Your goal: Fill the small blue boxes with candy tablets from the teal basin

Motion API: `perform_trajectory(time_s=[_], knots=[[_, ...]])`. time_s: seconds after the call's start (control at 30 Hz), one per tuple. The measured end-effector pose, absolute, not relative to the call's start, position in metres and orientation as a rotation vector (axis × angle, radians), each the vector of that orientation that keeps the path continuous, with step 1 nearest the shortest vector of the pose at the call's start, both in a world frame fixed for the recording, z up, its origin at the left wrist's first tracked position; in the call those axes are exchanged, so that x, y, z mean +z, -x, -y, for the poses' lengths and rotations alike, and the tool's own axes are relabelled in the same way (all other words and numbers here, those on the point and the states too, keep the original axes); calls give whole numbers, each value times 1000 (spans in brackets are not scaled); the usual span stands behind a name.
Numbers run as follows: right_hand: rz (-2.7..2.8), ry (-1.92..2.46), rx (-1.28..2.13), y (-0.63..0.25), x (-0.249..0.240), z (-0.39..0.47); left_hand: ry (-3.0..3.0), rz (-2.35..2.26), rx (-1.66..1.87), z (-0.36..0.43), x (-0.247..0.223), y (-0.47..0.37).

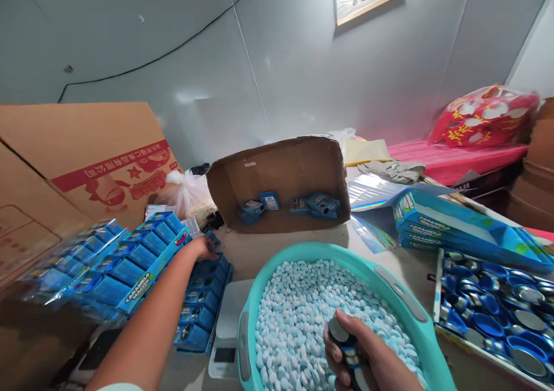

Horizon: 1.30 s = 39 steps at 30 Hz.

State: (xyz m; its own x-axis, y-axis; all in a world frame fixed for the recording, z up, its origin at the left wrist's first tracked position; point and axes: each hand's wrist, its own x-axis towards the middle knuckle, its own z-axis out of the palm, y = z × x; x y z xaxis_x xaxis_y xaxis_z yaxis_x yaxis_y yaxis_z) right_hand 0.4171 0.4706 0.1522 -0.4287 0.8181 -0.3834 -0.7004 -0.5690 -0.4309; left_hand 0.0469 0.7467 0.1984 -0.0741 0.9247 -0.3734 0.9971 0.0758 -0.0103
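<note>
My left hand (204,249) reaches to the far end of a display tray (201,304) with rows of small blue boxes. Its fingers are curled by a small blue box (213,239) and seem to grip it; the fingertips are partly hidden. Over a turquoise basin (303,249) full of pale blue and white tablets (298,310), my right hand (367,353) is closed around a short stack of small round tins (344,339) with a silver face on top. A white scale (223,356) lies between tray and basin.
Filled blue display boxes (138,258) stand at left before a large carton (86,143). An open carton (277,177) behind the basin holds several blue packs. At right are blue trays (459,229) and a box of blue-rimmed metal tins or lids (497,304).
</note>
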Motion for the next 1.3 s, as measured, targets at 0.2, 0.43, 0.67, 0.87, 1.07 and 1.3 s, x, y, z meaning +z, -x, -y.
perform_trajectory(time_s=[0.2,0.43,0.67,0.87,1.07,1.3], knots=[[259,750,1974,-418,169,-463,-1758,-2044,-629,-752,197,-49],[258,857,1938,-414,172,-463,-1757,-2102,-568,-743,215,-79],[468,881,2075,-415,165,-469,-2121,-1963,190,-636,246,-153],[620,855,2028,-406,161,-466,-1850,-1168,547,-502,214,-241],[731,940,1974,-402,155,-464,-1607,-1107,740,-476,187,-242],[609,1072,1731,-406,175,-463,-1924,-1827,871,-509,204,-169]])
